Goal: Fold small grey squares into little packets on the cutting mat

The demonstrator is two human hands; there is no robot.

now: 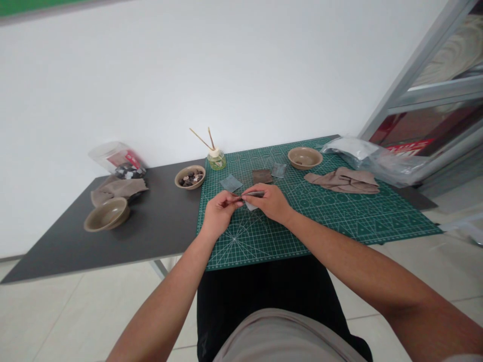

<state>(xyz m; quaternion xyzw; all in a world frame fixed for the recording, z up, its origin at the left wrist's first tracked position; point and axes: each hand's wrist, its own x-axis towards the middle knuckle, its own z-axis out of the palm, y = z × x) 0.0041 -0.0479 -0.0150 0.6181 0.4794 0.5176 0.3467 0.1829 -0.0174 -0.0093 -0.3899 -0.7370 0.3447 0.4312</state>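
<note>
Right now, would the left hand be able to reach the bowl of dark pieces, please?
Probably yes: the bowl stands near the left hand with nothing visible between, though that hand seems occupied pinching something.

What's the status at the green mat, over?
Right hand pinching small dark piece. Left hand close beside it, grip unclear. Brown square lies just beyond, not between them.

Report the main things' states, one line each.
Left hand: pinching small item
Right hand: gripping dark piece
Left bowl: upright
Middle bowl: upright, holding small pieces
Right bowl: upright
Bottle: upright, two sticks inserted
Left cloth: rumpled
Right cloth: rumpled
Right plastic bag: crumpled
Squares: lying flat
Mat: lying flat
</note>
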